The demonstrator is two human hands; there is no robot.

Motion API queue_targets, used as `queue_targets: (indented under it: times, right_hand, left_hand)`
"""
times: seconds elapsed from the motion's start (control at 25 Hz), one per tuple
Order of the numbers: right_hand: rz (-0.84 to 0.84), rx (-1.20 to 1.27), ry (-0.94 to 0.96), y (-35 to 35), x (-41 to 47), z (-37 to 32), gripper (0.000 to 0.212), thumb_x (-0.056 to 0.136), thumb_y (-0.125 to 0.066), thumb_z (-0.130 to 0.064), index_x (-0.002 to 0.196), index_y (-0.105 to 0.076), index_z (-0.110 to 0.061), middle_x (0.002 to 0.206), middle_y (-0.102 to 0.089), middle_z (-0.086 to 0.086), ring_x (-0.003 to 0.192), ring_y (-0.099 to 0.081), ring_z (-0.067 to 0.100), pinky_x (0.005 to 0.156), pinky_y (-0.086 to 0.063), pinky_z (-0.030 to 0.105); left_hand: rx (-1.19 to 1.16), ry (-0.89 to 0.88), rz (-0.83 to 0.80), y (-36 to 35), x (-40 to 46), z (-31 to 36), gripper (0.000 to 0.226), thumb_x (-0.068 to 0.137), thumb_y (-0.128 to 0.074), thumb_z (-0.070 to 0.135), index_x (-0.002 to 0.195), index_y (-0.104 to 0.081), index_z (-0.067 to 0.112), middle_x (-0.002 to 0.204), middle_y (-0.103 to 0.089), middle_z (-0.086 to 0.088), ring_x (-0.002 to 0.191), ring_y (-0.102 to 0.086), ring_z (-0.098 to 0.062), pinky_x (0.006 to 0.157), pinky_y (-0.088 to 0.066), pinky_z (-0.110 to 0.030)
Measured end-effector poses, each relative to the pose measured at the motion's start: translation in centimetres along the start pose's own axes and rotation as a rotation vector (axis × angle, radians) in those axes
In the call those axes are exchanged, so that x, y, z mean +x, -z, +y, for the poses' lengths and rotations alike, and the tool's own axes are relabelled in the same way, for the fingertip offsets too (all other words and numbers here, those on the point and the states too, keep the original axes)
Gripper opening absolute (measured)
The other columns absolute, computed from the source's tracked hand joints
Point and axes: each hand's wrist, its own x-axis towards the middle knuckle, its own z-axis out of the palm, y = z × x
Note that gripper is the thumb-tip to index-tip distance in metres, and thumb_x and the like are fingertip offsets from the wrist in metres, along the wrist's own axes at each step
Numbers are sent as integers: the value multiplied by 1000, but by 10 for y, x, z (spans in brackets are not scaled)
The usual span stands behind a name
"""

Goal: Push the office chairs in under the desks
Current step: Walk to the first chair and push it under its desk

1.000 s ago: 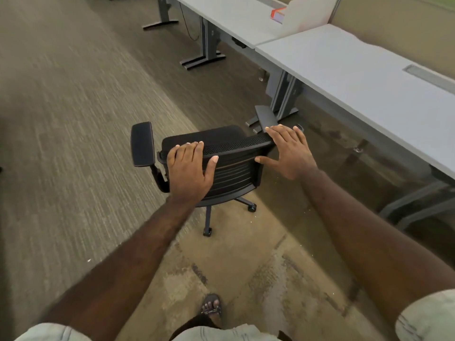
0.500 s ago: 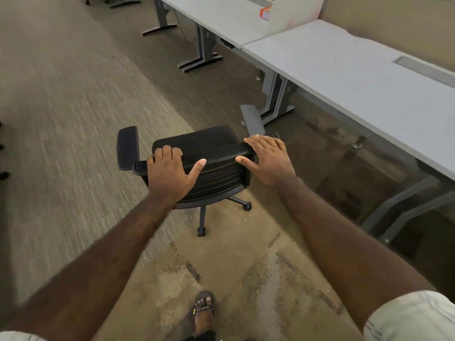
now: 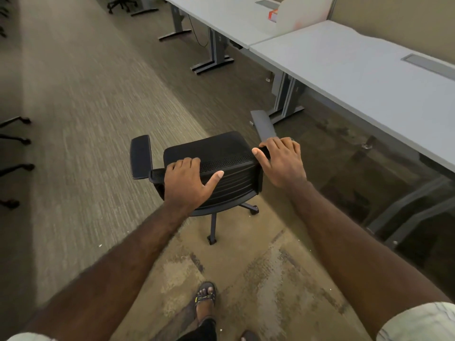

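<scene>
A black mesh office chair [image 3: 216, 153] stands on the carpet in the aisle, its backrest toward me. My left hand [image 3: 188, 183] grips the top edge of the backrest at its left end, thumb spread down the back. My right hand [image 3: 283, 161] holds the backrest's right corner, beside the grey right armrest [image 3: 264, 125]. A long grey desk [image 3: 357, 77] runs along the right, apart from the chair, with open floor under it.
Desk legs [image 3: 285, 104] stand just beyond the chair's right armrest. A second desk [image 3: 234, 18] with a white divider and an orange box lies farther back. Wheeled bases of other chairs [image 3: 17, 141] show at the left edge. My sandalled foot [image 3: 205, 295] is below.
The chair has rolled a little forward and left along the aisle with both hands on its backrest. My right hand has shifted toward the backrest's corner.
</scene>
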Motion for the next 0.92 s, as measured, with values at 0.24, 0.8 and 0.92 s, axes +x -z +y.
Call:
queue_targets:
  times: [0.24, 0.8, 0.92]
  right_hand:
    - [86, -45, -14, 23, -56, 16, 53, 114, -28, -63, 120, -66, -26, 121, -64, -2, 121, -49, 24, 110, -30, 45]
    - [434, -7, -21, 42, -197, 59, 45, 114, -29, -51, 104, -67, -29, 108, -67, -8, 108, -55, 21, 99, -25, 37]
    - [492, -30, -7, 45, -213, 67, 42, 114, -32, -49, 104, -68, -30, 108, -69, -8, 107, -55, 20, 96, -25, 37]
  left_hand:
    - [-22, 1, 75, 23, -52, 41, 80, 96, -43, 82, 111, -71, 8, 97, -73, -8, 92, -70, -30, 85, -51, -43]
    - [-107, -102, 295, 50, -157, 109, 74, 93, -57, 79, 103, -77, 8, 92, -77, -4, 86, -74, -25, 85, -56, -39]
    - [-128, -128, 330, 54, -162, 116, 75, 91, -58, 80, 103, -78, 9, 91, -77, -3, 85, -75, -24, 84, -56, -38]
